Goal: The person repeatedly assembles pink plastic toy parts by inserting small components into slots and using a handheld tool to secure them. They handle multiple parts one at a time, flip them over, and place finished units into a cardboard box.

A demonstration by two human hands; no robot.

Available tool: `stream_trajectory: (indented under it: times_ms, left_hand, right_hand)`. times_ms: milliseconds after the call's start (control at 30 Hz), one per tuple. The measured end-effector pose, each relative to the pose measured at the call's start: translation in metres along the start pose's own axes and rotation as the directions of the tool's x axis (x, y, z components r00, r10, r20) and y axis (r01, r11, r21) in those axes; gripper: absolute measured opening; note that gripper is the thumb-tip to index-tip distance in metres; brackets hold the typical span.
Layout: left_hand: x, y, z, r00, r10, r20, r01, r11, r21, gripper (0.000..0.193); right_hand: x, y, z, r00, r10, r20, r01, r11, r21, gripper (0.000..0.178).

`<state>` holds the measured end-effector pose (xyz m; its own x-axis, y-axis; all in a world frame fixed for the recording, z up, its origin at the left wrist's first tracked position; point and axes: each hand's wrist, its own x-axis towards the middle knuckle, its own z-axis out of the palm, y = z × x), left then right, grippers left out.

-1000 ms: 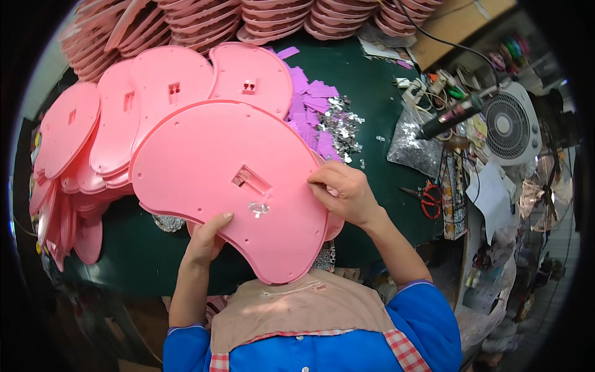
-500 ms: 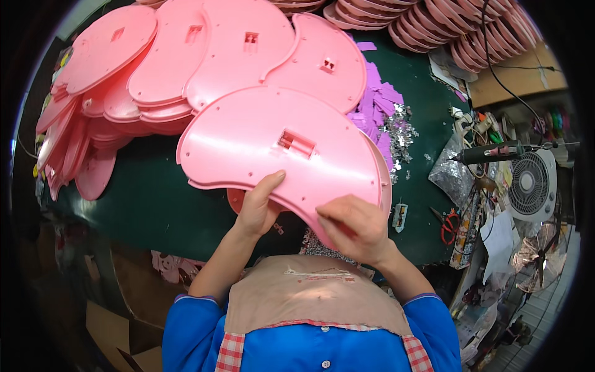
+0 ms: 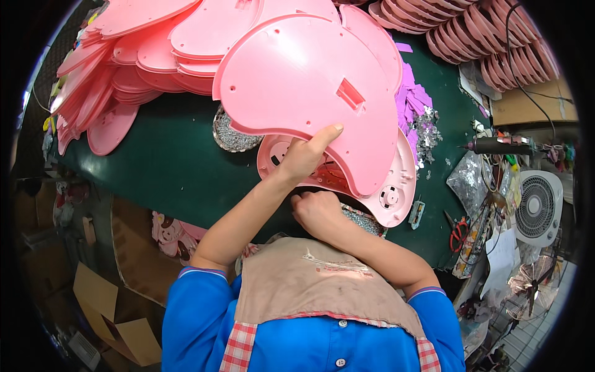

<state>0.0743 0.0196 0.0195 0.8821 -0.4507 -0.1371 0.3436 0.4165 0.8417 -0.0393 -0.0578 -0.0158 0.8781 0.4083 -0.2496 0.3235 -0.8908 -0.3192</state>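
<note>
My left hand (image 3: 305,150) grips the lower curved edge of a pink bean-shaped plastic cover (image 3: 291,74), thumb on top and fingers beneath. The cover is tilted and has a rectangular slot and small holes. Under it lies a pink plastic shell (image 3: 406,167), hollow side up, with round fittings inside; the cover hides much of it. My right hand (image 3: 319,214) is low at the table's near side, just below the shell's near edge. Its fingers are curled in, and what they hold, if anything, is hidden. By the right wrist is a container of small silvery pieces (image 3: 362,218).
Stacked pink covers (image 3: 149,46) fill the far left, and nested pink shells (image 3: 452,37) the far right. A round tin of metal bits (image 3: 235,133), purple strips (image 3: 409,93), silvery pieces (image 3: 427,133), red-handled pliers (image 3: 458,234), a power screwdriver (image 3: 502,146) and a fan (image 3: 538,208) surround the work.
The cover has been raised and turned away from me in my left hand, exposing the shell beneath. My right hand has let go of the cover and moved down and left to the near edge.
</note>
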Motion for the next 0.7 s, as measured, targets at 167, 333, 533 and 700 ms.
stream_trajectory:
  times_ms: [167, 333, 533, 700]
  left_hand:
    - [-0.007, -0.009, -0.021, 0.998, -0.02, 0.057, 0.023, 0.998, -0.065, 0.019]
    - [-0.026, -0.008, -0.019, 0.993, -0.088, 0.074, 0.095, 0.991, -0.096, 0.031]
    - [-0.045, -0.015, -0.001, 0.995, -0.078, 0.065, 0.091, 0.973, -0.212, 0.042]
    - [-0.048, -0.031, -0.003, 0.993, -0.1, 0.06, 0.113, 0.946, -0.305, 0.042]
  right_hand:
    - [-0.019, -0.002, -0.029, 0.986, -0.103, -0.132, 0.144, 0.925, 0.351, 0.017]
    - [-0.057, 0.045, -0.101, 0.787, 0.32, -0.528, -0.004, 0.858, 0.514, 0.011]
    - [-0.044, 0.081, -0.115, 0.728, 0.231, -0.645, 0.019, 0.934, 0.356, 0.011]
    - [-0.035, 0.079, -0.097, 0.588, 0.303, -0.75, 0.006, 0.926, 0.378, 0.011]
